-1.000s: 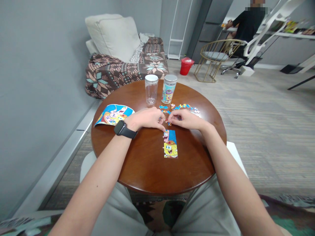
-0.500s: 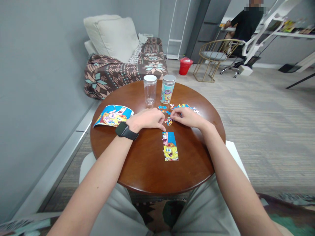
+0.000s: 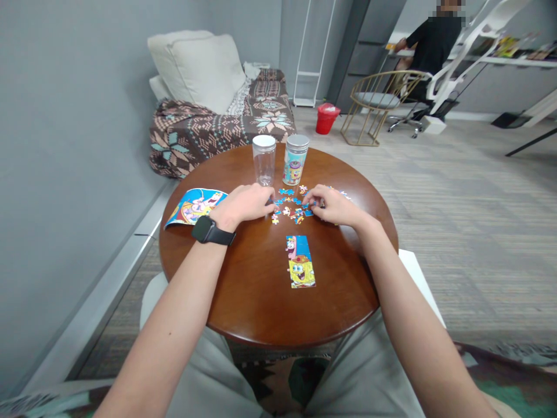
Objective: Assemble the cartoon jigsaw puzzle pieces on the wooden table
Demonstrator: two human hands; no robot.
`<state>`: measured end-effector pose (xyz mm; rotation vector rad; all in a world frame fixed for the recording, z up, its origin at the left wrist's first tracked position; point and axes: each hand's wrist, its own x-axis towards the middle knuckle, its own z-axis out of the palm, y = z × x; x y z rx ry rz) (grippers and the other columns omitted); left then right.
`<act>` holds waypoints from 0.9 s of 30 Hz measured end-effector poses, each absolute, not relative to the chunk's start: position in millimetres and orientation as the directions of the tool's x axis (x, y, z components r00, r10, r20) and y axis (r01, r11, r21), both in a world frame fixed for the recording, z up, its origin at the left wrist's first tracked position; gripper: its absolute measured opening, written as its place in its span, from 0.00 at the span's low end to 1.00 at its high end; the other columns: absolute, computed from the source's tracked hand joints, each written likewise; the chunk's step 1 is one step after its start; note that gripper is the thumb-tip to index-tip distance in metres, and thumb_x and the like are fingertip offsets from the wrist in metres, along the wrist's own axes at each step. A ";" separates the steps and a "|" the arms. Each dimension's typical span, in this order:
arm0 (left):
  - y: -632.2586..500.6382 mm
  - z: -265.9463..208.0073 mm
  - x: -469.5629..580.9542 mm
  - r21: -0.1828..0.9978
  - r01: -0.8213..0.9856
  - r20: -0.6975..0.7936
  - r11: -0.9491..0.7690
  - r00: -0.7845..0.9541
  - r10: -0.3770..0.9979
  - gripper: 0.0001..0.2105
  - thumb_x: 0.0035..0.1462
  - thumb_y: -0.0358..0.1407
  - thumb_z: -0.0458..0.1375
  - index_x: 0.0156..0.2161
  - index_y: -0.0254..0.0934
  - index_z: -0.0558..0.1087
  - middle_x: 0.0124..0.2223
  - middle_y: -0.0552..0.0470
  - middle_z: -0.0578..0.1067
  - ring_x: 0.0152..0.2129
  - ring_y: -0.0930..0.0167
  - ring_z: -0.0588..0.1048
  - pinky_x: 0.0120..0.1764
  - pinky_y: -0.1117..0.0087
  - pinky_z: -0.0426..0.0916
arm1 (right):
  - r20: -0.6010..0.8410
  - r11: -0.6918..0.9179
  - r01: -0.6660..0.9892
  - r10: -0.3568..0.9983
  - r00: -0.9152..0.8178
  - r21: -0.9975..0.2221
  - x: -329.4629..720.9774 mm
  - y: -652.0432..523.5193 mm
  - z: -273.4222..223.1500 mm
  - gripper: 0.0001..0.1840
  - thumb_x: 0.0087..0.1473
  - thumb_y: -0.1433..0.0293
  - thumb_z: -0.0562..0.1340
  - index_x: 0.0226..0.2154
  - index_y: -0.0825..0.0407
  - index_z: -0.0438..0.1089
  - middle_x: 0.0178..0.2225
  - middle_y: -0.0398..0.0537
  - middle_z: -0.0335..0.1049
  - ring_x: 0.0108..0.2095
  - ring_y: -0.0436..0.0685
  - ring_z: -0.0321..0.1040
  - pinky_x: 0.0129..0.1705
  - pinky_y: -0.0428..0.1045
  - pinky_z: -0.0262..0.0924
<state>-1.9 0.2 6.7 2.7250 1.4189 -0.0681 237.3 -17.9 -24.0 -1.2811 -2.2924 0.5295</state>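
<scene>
Loose jigsaw puzzle pieces (image 3: 287,200), mostly blue with some yellow and pink, lie scattered between my two hands. My left hand (image 3: 249,203), with a black watch on its wrist, rests at their left side; its thumb and forefinger are bent and a little apart. On the other side, my right hand (image 3: 328,204) has curled fingers with thumb and forefinger apart, the tips close to blue pieces. More pieces lie partly hidden behind it. Nearer to me is a joined puzzle strip (image 3: 300,262) showing a yellow and a pink cartoon figure.
A curled picture sheet (image 3: 195,204) lies at the left, partly behind my left hand. At the back of the round table (image 3: 256,290) stand a clear jar (image 3: 264,162) and a printed jar (image 3: 296,161). Farther off, a person (image 3: 437,43) is at a counter.
My left hand has moved left, away from my right hand, uncovering several puzzle pieces. My right hand stays near the same place, its thumb and forefinger now farther apart.
</scene>
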 end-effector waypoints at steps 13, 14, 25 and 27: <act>4.4 4.9 -1.4 0.089 0.808 -0.165 -0.583 0.589 0.791 0.29 0.45 0.59 0.56 0.50 0.47 0.71 0.48 0.52 0.76 0.44 0.64 0.73 0.40 0.71 0.63 | 0.130 0.521 0.672 0.830 -0.542 -0.526 229.3 -18.6 -24.8 0.11 0.49 0.67 0.64 0.36 0.55 0.73 0.29 0.46 0.65 0.30 0.51 0.61 0.34 0.47 0.57; 3.9 5.0 -0.3 0.094 0.798 -0.162 -0.595 0.602 0.782 0.27 0.46 0.58 0.56 0.49 0.47 0.72 0.47 0.52 0.76 0.43 0.64 0.73 0.39 0.71 0.63 | 0.131 0.520 0.671 0.831 -0.541 -0.529 229.5 -18.6 -24.9 0.10 0.49 0.67 0.64 0.35 0.55 0.73 0.29 0.46 0.65 0.30 0.51 0.61 0.34 0.47 0.57; 5.1 2.9 1.0 0.112 0.737 -0.110 -0.666 0.676 0.729 0.18 0.49 0.53 0.57 0.38 0.42 0.75 0.35 0.52 0.78 0.31 0.69 0.74 0.28 0.72 0.59 | 0.100 0.483 0.689 0.850 -0.517 -0.540 228.2 -21.1 -21.1 0.06 0.48 0.68 0.64 0.27 0.55 0.71 0.28 0.46 0.67 0.28 0.50 0.62 0.31 0.46 0.56; 6.0 2.9 -0.4 0.117 0.738 -0.110 -0.665 0.675 0.730 0.17 0.49 0.52 0.57 0.37 0.42 0.75 0.34 0.53 0.77 0.30 0.69 0.73 0.28 0.72 0.58 | 0.103 0.487 0.684 0.847 -0.521 -0.543 228.7 -20.4 -22.3 0.06 0.48 0.68 0.64 0.28 0.55 0.71 0.27 0.46 0.67 0.28 0.50 0.62 0.31 0.46 0.56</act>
